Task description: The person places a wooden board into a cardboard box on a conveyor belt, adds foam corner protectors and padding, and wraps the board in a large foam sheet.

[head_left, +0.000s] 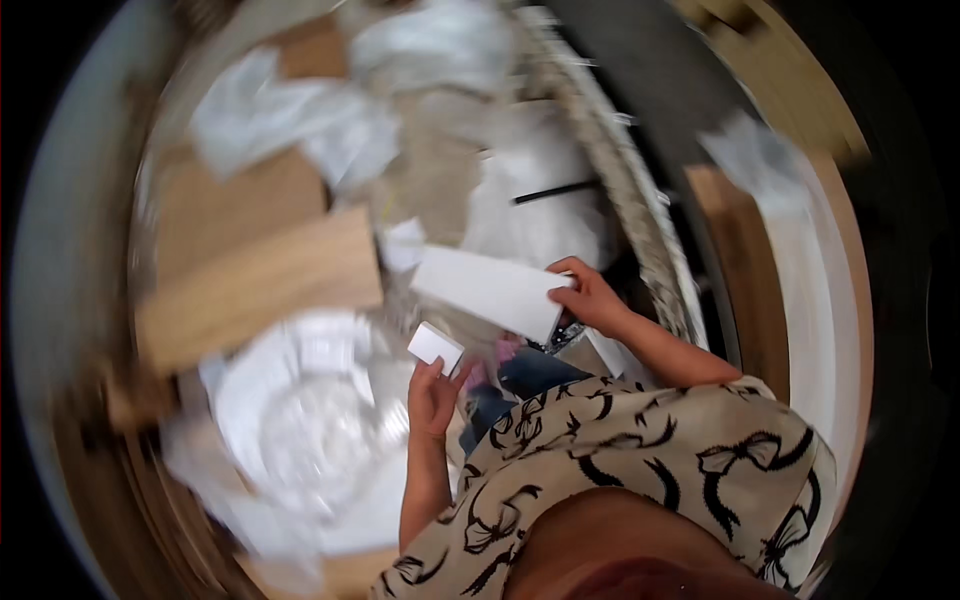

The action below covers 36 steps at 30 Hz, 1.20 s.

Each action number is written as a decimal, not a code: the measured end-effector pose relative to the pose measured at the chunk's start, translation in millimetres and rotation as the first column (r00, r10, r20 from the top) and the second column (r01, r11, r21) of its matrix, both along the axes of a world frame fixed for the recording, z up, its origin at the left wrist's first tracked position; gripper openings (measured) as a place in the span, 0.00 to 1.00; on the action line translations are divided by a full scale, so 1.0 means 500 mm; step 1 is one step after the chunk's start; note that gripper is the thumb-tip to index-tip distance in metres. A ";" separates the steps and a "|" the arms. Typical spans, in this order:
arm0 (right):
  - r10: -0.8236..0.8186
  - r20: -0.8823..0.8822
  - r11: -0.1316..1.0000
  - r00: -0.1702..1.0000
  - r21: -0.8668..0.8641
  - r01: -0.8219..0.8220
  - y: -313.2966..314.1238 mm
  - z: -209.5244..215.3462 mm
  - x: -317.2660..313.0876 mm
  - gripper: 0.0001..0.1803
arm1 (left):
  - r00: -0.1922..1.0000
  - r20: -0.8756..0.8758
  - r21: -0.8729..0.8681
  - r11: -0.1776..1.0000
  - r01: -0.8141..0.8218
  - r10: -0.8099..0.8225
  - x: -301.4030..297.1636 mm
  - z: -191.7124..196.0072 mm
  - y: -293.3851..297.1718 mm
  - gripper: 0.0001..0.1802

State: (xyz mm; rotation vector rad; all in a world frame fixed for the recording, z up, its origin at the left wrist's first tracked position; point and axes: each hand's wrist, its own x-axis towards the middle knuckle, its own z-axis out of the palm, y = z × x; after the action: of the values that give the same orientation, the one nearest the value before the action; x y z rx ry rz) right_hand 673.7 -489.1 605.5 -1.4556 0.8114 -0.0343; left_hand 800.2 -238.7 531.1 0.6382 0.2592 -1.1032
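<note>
A small white rectangular block or box (436, 345) is pinched at its near edge by my left hand (432, 392). My right hand (592, 300) grips the right end of a longer flat white panel (492, 291), thumb on top and fingers round the edge. The panel reaches out to the left, its far end a little beyond the small white piece, and the two are apart. Next to the panel's far end lies a small white scrap (403, 245). Both pieces are held above the floor, in front of my legs.
A wood-coloured board (265, 285) lies at left over brown cardboard (240, 205). Clear plastic wrap (315, 430) heaps at lower left, with more plastic sheeting (440, 45) at the back. A thin black strip (555, 192) rests on white wrapping. Long boards (745, 265) stand along the right.
</note>
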 end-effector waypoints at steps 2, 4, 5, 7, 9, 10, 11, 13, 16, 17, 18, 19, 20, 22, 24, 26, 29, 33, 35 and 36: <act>-0.101 0.123 0.994 0.987 -0.020 0.104 0.007 0.063 -0.077 0.17 | 0.985 0.043 -0.074 0.983 0.169 -0.166 0.005 0.080 -0.113 0.24; -0.184 0.266 0.980 0.946 -0.021 0.197 0.036 0.099 -0.150 0.17 | 0.936 0.130 -0.072 0.939 0.337 -0.326 -0.016 0.162 -0.214 0.24; -0.187 0.287 0.979 0.940 -0.021 0.201 0.034 0.078 -0.178 0.15 | 0.918 0.252 -0.062 0.941 0.332 -0.307 -0.030 0.165 -0.259 0.23; -0.166 0.334 0.967 0.928 -0.129 0.219 0.040 0.113 -0.240 0.15 | 0.858 0.381 -0.039 0.920 0.389 -0.346 -0.080 0.212 -0.327 0.22; -0.327 0.391 0.919 0.860 -0.080 0.385 0.023 0.108 -0.315 0.15 | 0.748 0.490 -0.077 0.833 0.547 -0.446 -0.152 0.244 -0.402 0.20; -0.414 0.412 0.885 0.812 -0.030 0.466 0.012 0.104 -0.352 0.15 | 0.648 0.556 -0.032 0.765 0.643 -0.521 -0.189 0.246 -0.440 0.20; -0.422 0.321 0.861 0.848 -0.150 0.485 -0.007 0.142 -0.408 0.15 | 0.570 0.598 -0.003 0.709 0.705 -0.563 -0.247 0.264 -0.479 0.19; -0.436 0.421 0.775 0.795 -0.272 0.570 -0.055 0.152 -0.535 0.14 | 0.473 0.634 -0.047 0.579 0.814 -0.612 -0.353 0.283 -0.567 0.21; -0.616 0.348 0.686 0.706 -0.204 0.699 -0.095 0.233 -0.658 0.14 | 0.456 0.633 -0.180 0.454 0.873 -0.626 -0.433 0.343 -0.646 0.22; -0.610 0.329 0.705 0.721 -0.189 0.684 -0.117 0.237 -0.698 0.14 | 0.432 0.647 -0.193 0.413 0.890 -0.629 -0.469 0.345 -0.673 0.22; -0.600 0.271 0.740 0.752 -0.170 0.651 -0.133 0.250 -0.726 0.15 | 0.376 0.702 -0.144 0.396 0.907 -0.605 -0.514 0.345 -0.699 0.21; -0.584 0.216 0.772 0.783 -0.150 0.618 -0.144 0.240 -0.740 0.16 | 0.315 0.753 -0.093 0.381 0.920 -0.577 -0.547 0.327 -0.711 0.20; -0.582 0.218 0.773 0.784 -0.152 0.616 -0.173 0.237 -0.778 0.16 | 0.316 0.755 -0.093 0.383 0.919 -0.574 -0.597 0.333 -0.734 0.20; -0.455 0.300 0.738 0.839 -0.400 0.543 -0.228 0.231 -0.839 0.20 | 0.386 0.645 -0.097 0.430 0.897 -0.659 -0.670 0.349 -0.767 0.19; -0.482 0.332 0.497 0.811 -0.659 0.565 -0.269 0.240 -0.860 0.21 | 0.368 0.678 -0.051 0.459 0.887 -0.636 -0.701 0.356 -0.789 0.18; -0.471 0.417 0.258 0.777 -0.778 0.573 -0.293 0.261 -0.859 0.22 | 0.306 0.772 0.023 0.506 0.862 -0.557 -0.714 0.350 -0.804 0.15; -0.375 0.399 0.626 0.836 -0.557 0.547 -0.338 0.263 -0.841 0.25 | 0.139 0.872 0.141 0.511 0.848 -0.470 -0.721 0.364 -0.840 0.13; -0.366 0.414 0.709 0.834 -0.456 0.538 -0.429 0.215 -0.852 0.16 | 0.117 0.819 0.219 0.495 0.841 -0.561 -0.732 0.368 -0.892 0.13; -0.470 0.434 0.717 0.768 -0.320 0.619 -0.474 0.219 -0.865 0.15 | 0.103 0.823 0.254 0.524 0.813 -0.558 -0.729 0.361 -0.917 0.13; -0.574 0.425 0.700 0.700 -0.188 0.689 -0.501 0.222 -0.877 0.15 | 0.076 0.821 0.300 0.542 0.785 -0.565 -0.726 0.356 -0.936 0.13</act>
State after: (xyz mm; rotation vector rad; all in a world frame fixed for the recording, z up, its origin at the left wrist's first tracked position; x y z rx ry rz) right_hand 235.2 -739.8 716.3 -1.3487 1.0273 -0.9879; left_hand 437.4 -706.8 709.0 1.0916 -1.2516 -1.5195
